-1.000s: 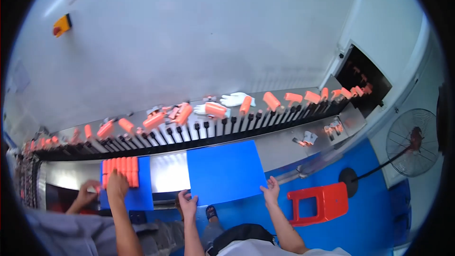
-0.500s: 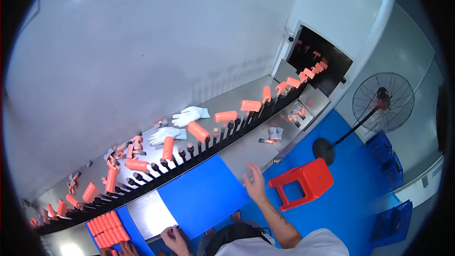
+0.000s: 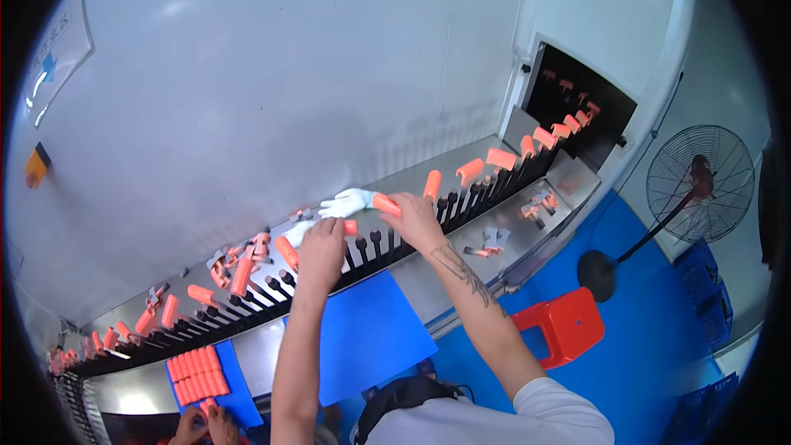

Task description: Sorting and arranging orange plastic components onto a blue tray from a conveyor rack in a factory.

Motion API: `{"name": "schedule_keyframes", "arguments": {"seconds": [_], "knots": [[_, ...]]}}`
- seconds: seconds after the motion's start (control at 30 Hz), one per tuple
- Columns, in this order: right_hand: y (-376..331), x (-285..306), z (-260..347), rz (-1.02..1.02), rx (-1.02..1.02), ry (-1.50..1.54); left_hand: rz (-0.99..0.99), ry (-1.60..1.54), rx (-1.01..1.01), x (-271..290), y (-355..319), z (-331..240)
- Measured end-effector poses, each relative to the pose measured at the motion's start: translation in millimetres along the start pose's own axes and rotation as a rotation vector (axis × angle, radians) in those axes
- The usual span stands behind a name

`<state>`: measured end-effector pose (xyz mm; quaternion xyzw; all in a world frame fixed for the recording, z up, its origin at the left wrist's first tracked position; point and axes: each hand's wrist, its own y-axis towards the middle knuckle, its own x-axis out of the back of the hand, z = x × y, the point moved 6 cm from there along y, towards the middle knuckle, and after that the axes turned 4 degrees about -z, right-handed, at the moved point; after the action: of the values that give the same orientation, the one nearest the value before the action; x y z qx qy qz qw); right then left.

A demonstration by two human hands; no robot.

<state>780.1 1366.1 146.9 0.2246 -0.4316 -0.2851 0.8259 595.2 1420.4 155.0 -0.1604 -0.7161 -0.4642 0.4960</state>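
Note:
A conveyor rail of black pegs [image 3: 375,245] runs from lower left to upper right, and many pegs carry orange sleeve-like pieces [image 3: 497,158]. My right hand [image 3: 414,221] reaches over the rail and grips one orange piece [image 3: 385,204] at its end. My left hand [image 3: 320,252] rests on the pegs just to the left, fingers curled round another orange piece [image 3: 352,228] whose tip shows. A white glove [image 3: 347,202] lies on the metal ledge behind both hands.
A blue mat [image 3: 367,334] lies on the steel bench below my arms. At lower left another person's hands [image 3: 202,426] work by a blue tray of orange pieces [image 3: 196,373]. A red stool [image 3: 562,327] and a floor fan [image 3: 699,184] stand at right.
Both my hands have gone up from the bench edge by the blue mat to the peg rail and closed on orange pieces. The view has swung right.

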Motion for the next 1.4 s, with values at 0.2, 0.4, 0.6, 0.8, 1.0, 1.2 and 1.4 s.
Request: {"name": "schedule_keyframes", "arguments": {"seconds": [0.2,0.4,0.6,0.8,1.0,1.2,1.4], "knots": [[26,-37,16,0.170,-0.010,-0.233,0.254,0.146,0.265,-2,15,26],[44,-42,3,0.259,-0.042,0.081,0.164,-0.120,0.504,18,8,64],[-67,-5,46,0.121,-0.341,0.823,-0.299,-0.473,0.780,84,-146,71],[-236,-75,-5,0.121,-0.531,0.334,0.359,-0.409,0.277,-63,-217,-31],[-224,-80,-34,0.121,-0.290,0.121,0.011,-0.298,0.442,-134,-172,-45],[-232,-69,-59,0.168,-0.296,0.119,0.036,-0.608,0.683,-161,-167,-66],[-206,-88,-69,0.193,-0.346,0.061,-0.010,-0.521,0.674,-188,-152,-52]]}}
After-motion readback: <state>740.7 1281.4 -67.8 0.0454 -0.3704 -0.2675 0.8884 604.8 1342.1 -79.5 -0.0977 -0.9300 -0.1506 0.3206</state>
